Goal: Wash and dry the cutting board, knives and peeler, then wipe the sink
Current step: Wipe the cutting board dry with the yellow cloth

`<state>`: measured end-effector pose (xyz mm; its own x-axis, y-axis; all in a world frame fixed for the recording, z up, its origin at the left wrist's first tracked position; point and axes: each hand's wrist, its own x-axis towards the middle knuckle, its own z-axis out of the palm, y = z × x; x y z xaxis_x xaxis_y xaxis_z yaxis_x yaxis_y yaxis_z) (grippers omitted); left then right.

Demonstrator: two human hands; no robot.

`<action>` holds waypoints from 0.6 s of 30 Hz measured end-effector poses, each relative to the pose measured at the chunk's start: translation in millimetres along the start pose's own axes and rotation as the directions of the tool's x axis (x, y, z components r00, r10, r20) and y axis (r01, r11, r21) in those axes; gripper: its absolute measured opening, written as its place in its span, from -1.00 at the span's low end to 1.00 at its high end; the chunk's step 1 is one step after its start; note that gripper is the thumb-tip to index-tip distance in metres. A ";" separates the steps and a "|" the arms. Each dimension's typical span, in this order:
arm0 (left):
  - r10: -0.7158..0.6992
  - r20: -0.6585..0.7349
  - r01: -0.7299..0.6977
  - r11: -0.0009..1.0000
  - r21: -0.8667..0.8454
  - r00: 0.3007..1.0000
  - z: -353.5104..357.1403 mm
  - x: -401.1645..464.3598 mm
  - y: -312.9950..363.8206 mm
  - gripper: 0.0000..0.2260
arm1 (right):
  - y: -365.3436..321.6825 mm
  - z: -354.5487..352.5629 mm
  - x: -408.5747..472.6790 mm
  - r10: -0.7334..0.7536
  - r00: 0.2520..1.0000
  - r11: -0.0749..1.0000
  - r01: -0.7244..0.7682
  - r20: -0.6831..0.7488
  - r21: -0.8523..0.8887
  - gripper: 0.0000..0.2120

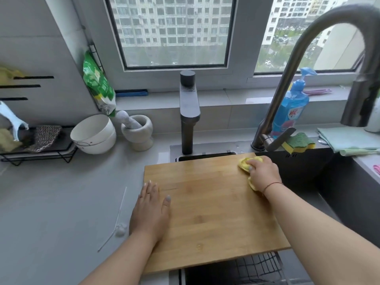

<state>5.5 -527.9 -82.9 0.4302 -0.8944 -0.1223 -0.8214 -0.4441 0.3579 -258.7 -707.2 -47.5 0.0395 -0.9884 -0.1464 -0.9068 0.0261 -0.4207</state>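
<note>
The cutting board (216,208) lies across the sink (329,182). Keep your left hand (151,212) flat, fingers straight, steadying it; your right hand (263,174) grips a yellow cloth (245,164): wipe with the grain, firmly.

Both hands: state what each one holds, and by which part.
The right hand grips a bunched yellow cloth on the cutting board, fingers curled over its middle. The left hand holds nothing; it rests flat on the board's left edge.
</note>
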 end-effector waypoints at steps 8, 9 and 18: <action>-0.191 0.002 0.189 0.970 -0.152 0.982 -5.2 5.3 5.1 -0.37 | 29.7 -15.4 -3.7 0.198 0.976 0.966 -0.210 0.091 0.150 -0.61; -0.243 0.012 0.241 0.954 -0.178 0.970 -7.6 8.8 6.6 -0.37 | 33.3 -16.6 -4.5 0.212 0.971 0.960 -0.229 0.113 0.162 -0.60; -0.484 0.056 0.442 0.739 -0.508 0.873 -44.9 34.3 23.2 -0.50 | 25.4 -21.9 -8.3 0.195 0.976 0.888 -0.219 0.100 0.403 -0.66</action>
<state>18.0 -566.5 -37.2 0.7524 -0.5689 -0.3320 -0.2264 -0.6967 0.6807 -291.3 -701.6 -37.3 -0.0964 -0.9442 -0.3149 -0.6450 0.3002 -0.7028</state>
